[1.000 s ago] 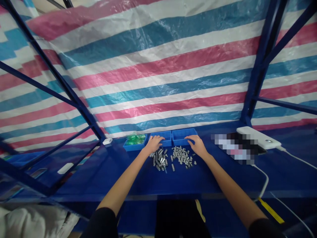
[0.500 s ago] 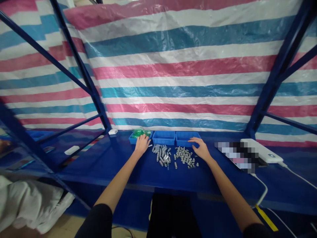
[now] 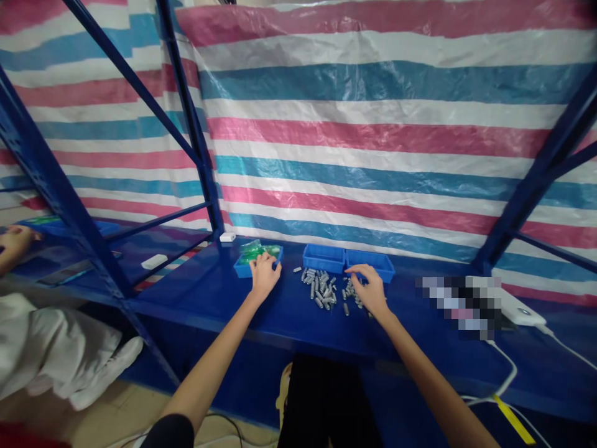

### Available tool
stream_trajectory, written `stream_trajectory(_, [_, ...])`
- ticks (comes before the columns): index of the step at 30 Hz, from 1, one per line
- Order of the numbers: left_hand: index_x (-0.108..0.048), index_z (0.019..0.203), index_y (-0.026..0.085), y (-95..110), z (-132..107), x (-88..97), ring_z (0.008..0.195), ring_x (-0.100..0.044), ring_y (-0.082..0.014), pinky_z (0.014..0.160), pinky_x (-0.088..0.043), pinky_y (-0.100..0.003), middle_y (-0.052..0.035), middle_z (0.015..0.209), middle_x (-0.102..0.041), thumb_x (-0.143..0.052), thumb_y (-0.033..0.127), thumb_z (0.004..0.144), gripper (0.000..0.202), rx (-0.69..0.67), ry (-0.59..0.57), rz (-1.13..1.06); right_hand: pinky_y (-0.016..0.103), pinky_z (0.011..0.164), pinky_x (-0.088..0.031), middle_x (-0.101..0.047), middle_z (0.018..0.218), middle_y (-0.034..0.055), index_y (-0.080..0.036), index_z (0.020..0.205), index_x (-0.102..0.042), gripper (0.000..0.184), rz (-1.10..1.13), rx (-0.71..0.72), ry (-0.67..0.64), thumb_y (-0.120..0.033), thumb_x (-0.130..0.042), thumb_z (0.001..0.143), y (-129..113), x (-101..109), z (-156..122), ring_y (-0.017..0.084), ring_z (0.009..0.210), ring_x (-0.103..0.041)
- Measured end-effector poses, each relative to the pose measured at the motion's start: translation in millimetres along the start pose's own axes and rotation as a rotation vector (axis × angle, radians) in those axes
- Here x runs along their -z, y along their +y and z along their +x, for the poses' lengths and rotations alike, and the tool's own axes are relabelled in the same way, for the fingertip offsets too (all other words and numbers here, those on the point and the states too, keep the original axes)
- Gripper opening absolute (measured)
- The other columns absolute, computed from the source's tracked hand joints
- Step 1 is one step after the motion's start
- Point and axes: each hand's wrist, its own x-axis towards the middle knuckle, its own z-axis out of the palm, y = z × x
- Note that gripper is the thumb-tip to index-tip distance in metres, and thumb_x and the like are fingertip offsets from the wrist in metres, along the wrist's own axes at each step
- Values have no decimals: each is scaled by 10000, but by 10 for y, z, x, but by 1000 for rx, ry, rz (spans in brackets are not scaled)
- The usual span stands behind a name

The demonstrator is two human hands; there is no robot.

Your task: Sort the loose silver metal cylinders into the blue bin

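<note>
My left hand point(image 3: 265, 275) is at the right front corner of the left blue bin point(image 3: 243, 271), fingers over its rim, gripping it. Green clear-plastic packets point(image 3: 252, 250) fill that bin. My right hand point(image 3: 370, 291) hovers over a pile of small metal screws point(image 3: 351, 290), partly hiding them; its fingers are apart and nothing shows in them. Left of the screws lies a heap of grey metal cylinders point(image 3: 319, 289). Behind the heaps stand the middle blue bin point(image 3: 325, 269) and the right blue bin point(image 3: 386, 274), side by side.
On the right of the blue table point(image 3: 196, 298) lie a blurred-out phone point(image 3: 454, 302) and a white power bank point(image 3: 525, 316) with cables. A small white box point(image 3: 227, 238) stands at the back left. Beyond the blue frame post point(image 3: 84, 230), another person's hand point(image 3: 16, 242) shows.
The left bin has slid left with my left hand, leaving a gap beside the middle bin. My right hand has moved left over the screws. The view has turned left.
</note>
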Motion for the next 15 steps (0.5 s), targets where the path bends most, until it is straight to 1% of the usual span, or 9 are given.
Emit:
stream_trajectory(1, [-614, 753, 177, 10, 7, 58, 915, -513, -237, 824, -343, -401, -60, 887, -589, -510, 277, 802, 152, 49, 62, -52, 415, 864, -431, -652, 891, 74, -204, 854, -655, 186, 113, -107, -26, -316, -530, 775, -109, -83, -1, 230, 881, -599])
stream_trajectory(2, [-607, 754, 176, 24, 10, 117, 908, -513, -232, 814, -355, -389, -56, 878, -588, -517, 284, 799, 148, 90, 120, -111, 402, 811, -465, -650, 897, 86, -190, 954, -628, 266, 244, -256, -92, -366, -549, 771, -219, -167, -4, 232, 853, -613])
stream_trajectory(4, [-588, 717, 173, 65, -23, 225, 868, -516, -214, 784, -382, -354, -47, 829, -581, -528, 297, 797, 160, 111, 199, -238, 391, 733, -507, -640, 989, 115, -179, 1154, -518, 465, 574, -582, -318, -479, -504, 798, -438, -334, -20, 233, 836, -639])
stream_trajectory(6, [-560, 669, 173, 114, -131, 298, 808, -512, -185, 763, -399, -323, -33, 773, -562, -523, 304, 805, 192, 32, 224, -355, 404, 720, -524, -632, 1022, 149, -160, 1296, -372, 656, 843, -828, -565, -593, -427, 806, -631, -505, -47, 238, 831, -657])
stream_trajectory(7, [-551, 664, 175, 136, -214, 318, 796, -506, -173, 757, -405, -309, -29, 767, -552, -507, 307, 820, 209, -37, 218, -400, 411, 725, -528, -626, 1033, 161, -155, 1349, -282, 733, 928, -899, -620, -628, -405, 802, -709, -592, -65, 238, 834, -662])
stream_trajectory(9, [-549, 673, 179, 164, -413, 335, 795, -500, -161, 747, -406, -299, -28, 791, -551, -487, 302, 839, 215, -165, 171, -421, 412, 709, -540, -621, 1027, 163, -155, 1379, -188, 811, 994, -993, -602, -667, -392, 785, -810, -762, -106, 232, 807, -670])
stream_trajectory(12, [-588, 742, 193, 139, -688, 373, 926, -499, -174, 820, -390, -325, -42, 929, -568, -482, 275, 850, 173, -403, 46, -342, 397, 662, -561, -606, 1038, 149, -170, 1305, -324, 761, 968, -1049, -522, -676, -446, 748, -831, -980, -179, 219, 748, -672])
stream_trajectory(14, [-611, 799, 209, 87, -777, 444, 1005, -488, -198, 856, -381, -350, -54, 1019, -562, -518, 302, 831, 136, -524, -10, -282, 374, 618, -572, -605, 1037, 123, -195, 1238, -389, 687, 883, -1060, -457, -600, -568, 713, -797, -1081, -227, 196, 698, -668])
stream_trajectory(15, [-616, 851, 218, 56, -787, 490, 1045, -478, -212, 878, -376, -365, -61, 1060, -555, -536, 322, 819, 135, -538, -18, -267, 363, 595, -575, -610, 1022, 108, -205, 1224, -390, 669, 841, -1058, -423, -540, -625, 695, -782, -1118, -246, 185, 674, -663])
